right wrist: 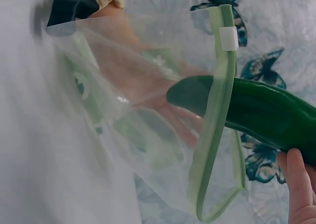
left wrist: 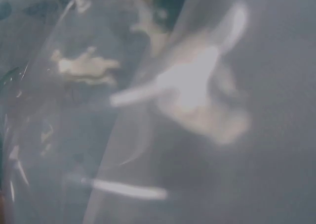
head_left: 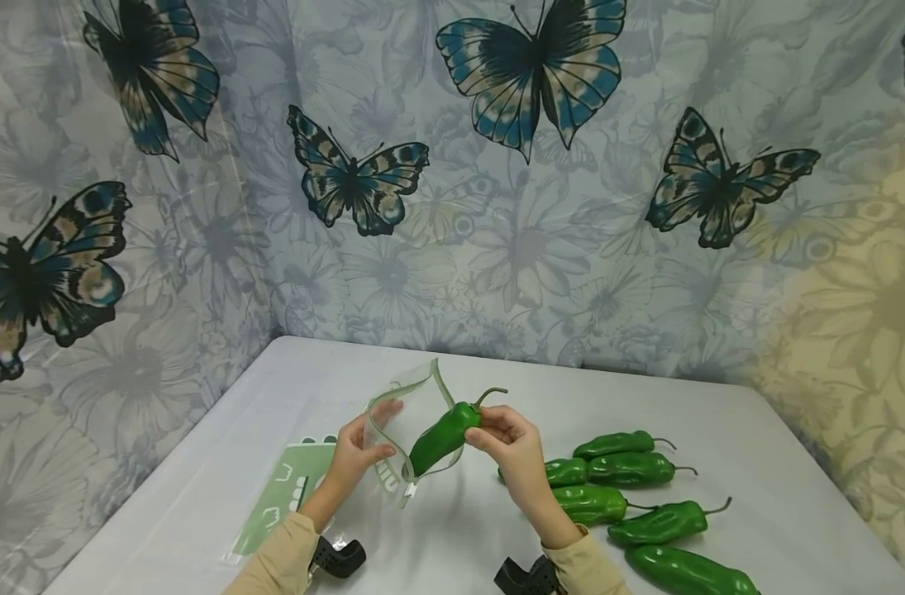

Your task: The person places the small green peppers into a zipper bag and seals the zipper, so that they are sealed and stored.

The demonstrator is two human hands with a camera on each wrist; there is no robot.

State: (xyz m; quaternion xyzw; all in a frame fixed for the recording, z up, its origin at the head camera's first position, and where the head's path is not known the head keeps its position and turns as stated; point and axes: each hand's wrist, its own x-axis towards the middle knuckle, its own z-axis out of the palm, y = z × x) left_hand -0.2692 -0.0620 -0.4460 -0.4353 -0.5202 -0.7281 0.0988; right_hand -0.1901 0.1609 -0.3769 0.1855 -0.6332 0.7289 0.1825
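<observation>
A clear slider bag (right wrist: 153,135) with a green zip edge hangs with its mouth spread wide. My left hand (head_left: 357,450) grips it by the near side of the mouth, thumb outside and fingers partly seen through the film. My right hand (head_left: 513,453) pinches a green pepper (head_left: 443,438) near its stem, thumb and fingers on either side. In the right wrist view the pepper's tip has passed the zip edge into the bag, while its stem end stays outside. A white slider (right wrist: 228,38) sits on the zip edge. Blurred clear film fills the left wrist view.
Several more green peppers (head_left: 631,469) lie in a loose group on the right of the white table (head_left: 541,376). At the left lies a flat green-printed plastic packet (head_left: 284,487). A butterfly-patterned curtain (head_left: 526,248) hangs behind the table.
</observation>
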